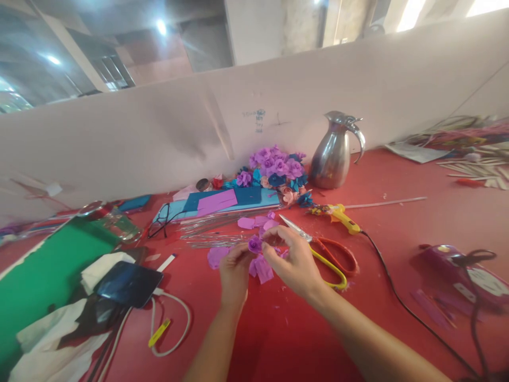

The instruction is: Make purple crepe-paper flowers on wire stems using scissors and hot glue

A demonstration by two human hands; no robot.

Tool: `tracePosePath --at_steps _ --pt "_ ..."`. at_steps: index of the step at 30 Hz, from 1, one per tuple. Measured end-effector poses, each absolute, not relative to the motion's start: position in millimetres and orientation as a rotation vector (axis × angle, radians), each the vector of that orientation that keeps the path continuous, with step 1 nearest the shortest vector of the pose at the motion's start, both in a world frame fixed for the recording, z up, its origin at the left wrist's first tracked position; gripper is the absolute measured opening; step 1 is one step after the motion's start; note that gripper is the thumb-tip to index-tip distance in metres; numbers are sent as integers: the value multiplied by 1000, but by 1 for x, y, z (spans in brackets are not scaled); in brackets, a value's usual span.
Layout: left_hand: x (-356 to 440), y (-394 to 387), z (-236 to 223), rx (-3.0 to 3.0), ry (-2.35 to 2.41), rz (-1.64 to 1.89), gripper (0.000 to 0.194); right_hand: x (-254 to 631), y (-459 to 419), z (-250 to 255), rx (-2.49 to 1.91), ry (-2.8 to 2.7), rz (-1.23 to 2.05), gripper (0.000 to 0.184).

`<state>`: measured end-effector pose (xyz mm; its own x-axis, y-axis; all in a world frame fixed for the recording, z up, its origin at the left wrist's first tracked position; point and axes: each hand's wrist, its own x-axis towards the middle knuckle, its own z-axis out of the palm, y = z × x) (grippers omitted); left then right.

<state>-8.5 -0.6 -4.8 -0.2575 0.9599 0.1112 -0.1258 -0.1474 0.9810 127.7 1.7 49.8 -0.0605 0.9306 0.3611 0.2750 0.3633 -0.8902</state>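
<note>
Flower: a small purple paper flower, just below the centre of the frame, between my hands.
Left hand: my left hand has its fingertips closed together on the flower's left side.
Right hand: my right hand is half curled, thumb and forefinger parted at the flower's right edge; I cannot tell whether they grip it.
Petals: loose purple petals lie on the red counter around and below my fingers.
Scissors: scissors with one red and one yellow handle, right of centre, blades pointing to the upper left.
Glue gun: a yellow glue gun, just above and right of the scissors.
Wires: thin wires in a bunch, left of centre.
Finished blooms: a heap of paper flowers, mostly purple and blue, at upper centre, beside a steel jug.
Phone: a dark phone at lower left.
</note>
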Motion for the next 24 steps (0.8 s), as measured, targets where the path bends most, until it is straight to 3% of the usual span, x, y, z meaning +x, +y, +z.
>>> tracePosePath --at_steps 17,24 --pt "-8 0 -7 1037 1261 1446 6 133 6 48 -1107 -1448 800 14" --pt "-6 -2 0 854 1186 1518 7 118 4 32 -1086 -1467 996 11"
